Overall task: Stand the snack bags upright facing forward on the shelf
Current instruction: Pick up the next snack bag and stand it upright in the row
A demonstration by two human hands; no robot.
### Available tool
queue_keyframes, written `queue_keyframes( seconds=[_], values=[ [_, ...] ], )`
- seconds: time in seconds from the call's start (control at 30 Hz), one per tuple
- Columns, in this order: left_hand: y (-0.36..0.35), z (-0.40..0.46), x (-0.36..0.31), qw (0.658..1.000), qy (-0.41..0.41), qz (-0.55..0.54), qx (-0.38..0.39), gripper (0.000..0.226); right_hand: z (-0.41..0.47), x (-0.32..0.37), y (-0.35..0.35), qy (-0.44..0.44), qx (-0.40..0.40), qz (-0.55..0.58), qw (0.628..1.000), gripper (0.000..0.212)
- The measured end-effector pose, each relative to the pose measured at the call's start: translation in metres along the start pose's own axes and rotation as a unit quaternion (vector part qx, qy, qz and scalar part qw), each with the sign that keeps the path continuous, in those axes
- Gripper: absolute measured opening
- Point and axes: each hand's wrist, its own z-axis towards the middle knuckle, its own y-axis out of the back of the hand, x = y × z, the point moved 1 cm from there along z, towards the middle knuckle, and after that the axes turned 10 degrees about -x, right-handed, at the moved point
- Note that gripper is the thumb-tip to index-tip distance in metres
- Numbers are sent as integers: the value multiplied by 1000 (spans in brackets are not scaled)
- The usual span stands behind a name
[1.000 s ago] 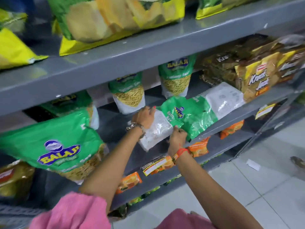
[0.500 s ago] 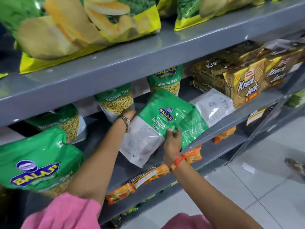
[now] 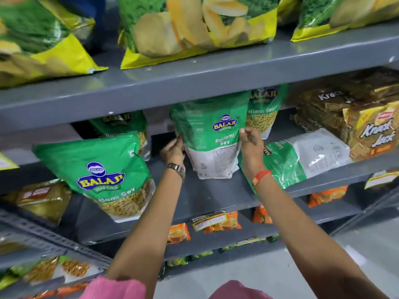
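Observation:
A green and white Ratlami Sev bag (image 3: 212,139) stands upright on the grey middle shelf (image 3: 207,197), its printed back side toward me. My left hand (image 3: 173,148) grips its left edge and my right hand (image 3: 250,147) holds its right edge. To the right, another green bag (image 3: 302,158) lies flat on the same shelf, back side up. A third bag (image 3: 103,171) leans forward at the left, front showing. Two more bags (image 3: 262,108) (image 3: 123,124) stand upright at the back.
Brown and yellow Krack Jack packs (image 3: 364,117) are stacked at the shelf's right end. Big green and yellow chip bags (image 3: 194,29) fill the shelf above, close over the held bag. Orange packets (image 3: 218,223) lie on the lower shelves. Pale floor tiles show at bottom right.
The bag that was lying tilted on the shelf has been lifted and turned upright between both hands. My left hand moved from its top end to its left edge.

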Motion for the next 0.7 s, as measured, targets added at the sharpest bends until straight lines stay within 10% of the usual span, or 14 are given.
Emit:
queue_keyframes(
  seconds=[0.3,0.5,0.7],
  values=[
    [2,-2,3,998,-61,5,-15,30,16,-10,13,-49,106,-30,993,19],
    [12,-66,-5,922,-352,133,-90,29,20,-15,23,-80,117,-48,989,22],
    [10,-113,19,887,-369,250,123,79,6,-24,32,-126,115,-51,984,40]
  ],
)
